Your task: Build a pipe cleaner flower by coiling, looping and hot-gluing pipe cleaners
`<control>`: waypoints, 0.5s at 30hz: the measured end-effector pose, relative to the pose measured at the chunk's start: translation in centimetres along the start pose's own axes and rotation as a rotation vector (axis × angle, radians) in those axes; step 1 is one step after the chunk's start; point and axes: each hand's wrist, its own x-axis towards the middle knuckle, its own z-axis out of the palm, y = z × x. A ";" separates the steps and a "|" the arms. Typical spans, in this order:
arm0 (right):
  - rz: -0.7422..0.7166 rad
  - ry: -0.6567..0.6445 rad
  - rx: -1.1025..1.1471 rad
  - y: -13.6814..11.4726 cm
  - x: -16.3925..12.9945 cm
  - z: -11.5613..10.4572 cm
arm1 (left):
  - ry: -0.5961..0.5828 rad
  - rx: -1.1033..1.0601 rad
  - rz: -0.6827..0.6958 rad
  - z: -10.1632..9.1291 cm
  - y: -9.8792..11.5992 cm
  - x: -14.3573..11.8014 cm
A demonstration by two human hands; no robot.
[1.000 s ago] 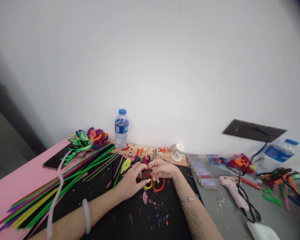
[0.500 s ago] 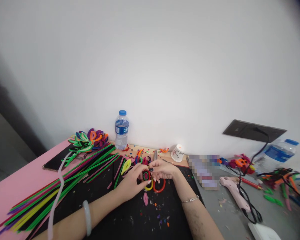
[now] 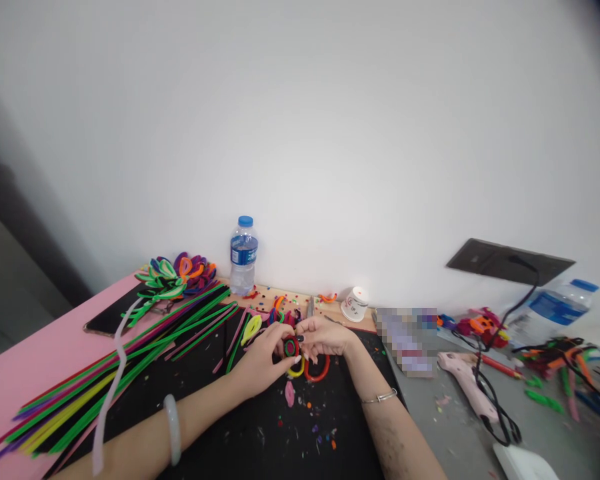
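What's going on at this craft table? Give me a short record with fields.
Left hand: pinching a small coiled disc of red, green and black pipe cleaner
Right hand: fingertips on the same disc
Under the hands: black mat, with orange ring
Left side: long pipe cleaners, phone
Back: water bottle, paper cup
Right side: pink glue gun
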 end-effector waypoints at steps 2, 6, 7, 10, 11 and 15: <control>0.003 0.004 -0.001 0.0 0.0 -0.1 | 0.010 -0.026 -0.030 0.1 -0.2 0.0; 0.005 0.007 0.001 0.1 0.0 -0.1 | -0.002 -0.048 -0.040 0.2 -0.3 -0.1; 0.002 0.006 0.002 0.1 0.0 -0.1 | -0.003 -0.045 -0.036 0.2 -0.3 -0.1; 0.002 0.009 0.000 0.0 0.1 0.0 | -0.006 -0.026 -0.012 0.1 -0.2 -0.1; 0.004 0.009 0.000 0.0 0.1 0.0 | -0.007 -0.019 -0.003 0.1 -0.2 -0.1; -0.002 -0.007 0.012 -0.1 0.0 0.1 | -0.013 -0.006 0.017 0.0 -0.2 -0.1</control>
